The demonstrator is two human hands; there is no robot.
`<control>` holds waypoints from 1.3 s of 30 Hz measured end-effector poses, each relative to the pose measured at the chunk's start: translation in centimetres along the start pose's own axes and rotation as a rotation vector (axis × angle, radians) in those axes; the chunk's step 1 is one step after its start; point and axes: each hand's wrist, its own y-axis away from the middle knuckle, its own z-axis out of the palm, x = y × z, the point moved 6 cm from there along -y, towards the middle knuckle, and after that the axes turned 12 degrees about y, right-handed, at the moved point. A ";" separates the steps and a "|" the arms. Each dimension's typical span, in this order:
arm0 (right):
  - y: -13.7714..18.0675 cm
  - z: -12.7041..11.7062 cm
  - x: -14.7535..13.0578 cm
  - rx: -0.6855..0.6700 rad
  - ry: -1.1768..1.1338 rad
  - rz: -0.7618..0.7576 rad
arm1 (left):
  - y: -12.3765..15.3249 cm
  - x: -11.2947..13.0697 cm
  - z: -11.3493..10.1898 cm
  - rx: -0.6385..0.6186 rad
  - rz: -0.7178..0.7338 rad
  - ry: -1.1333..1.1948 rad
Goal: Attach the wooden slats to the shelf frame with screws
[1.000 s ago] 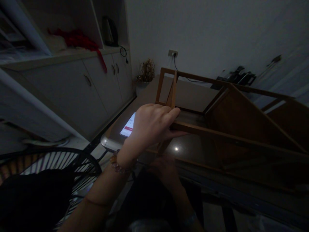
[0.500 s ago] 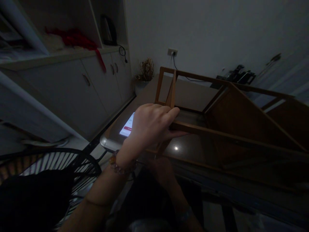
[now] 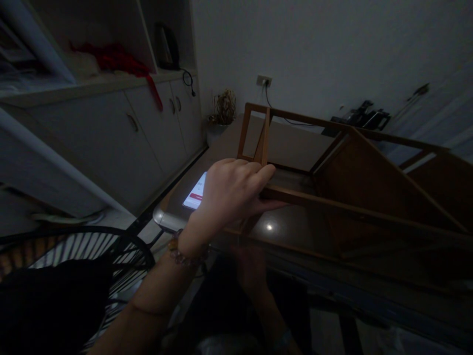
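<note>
A brown wooden rack frame (image 3: pixel 306 195) with slanted panels lies on its side on the table. My left hand (image 3: pixel 236 185) wraps over its near left corner, the thumb and fingers on either side of the rail. Below the table edge, in deep shadow, my right hand (image 3: pixel 251 266) is raised close to the underside of that same corner. Its fingers look curled, but dimness and blur hide what they hold. A lit phone (image 3: pixel 194 192) lies on the table, partly covered by my left hand.
The table (image 3: pixel 221 148) has a rounded metallic corner. A black wire-backed chair (image 3: pixel 121 246) stands at the left. White cabinets (image 3: pixel 148 118) line the left wall, with red cloth (image 3: pixel 118 59) and a kettle (image 3: pixel 166 47) above. A dried plant (image 3: pixel 224 106) stands by the wall.
My right hand has shifted slightly and its wrist has turned beneath the frame. My left hand and the wooden frame stay in place.
</note>
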 end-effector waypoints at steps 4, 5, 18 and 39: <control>0.0 0.0 0.0 0.000 -0.023 0.035 | 0.0 0.1 -0.1 -0.007 0.000 0.005; 0.0 0.0 0.0 -0.001 -0.040 0.036 | 0.0 0.1 -0.1 -0.010 -0.002 0.003; -0.1 0.1 0.1 -0.147 -0.211 -0.024 | 0.0 0.0 0.0 -0.008 0.001 -0.004; 0.6 0.7 0.1 -0.228 -0.381 0.400 | 0.0 0.0 0.0 0.003 -0.003 -0.003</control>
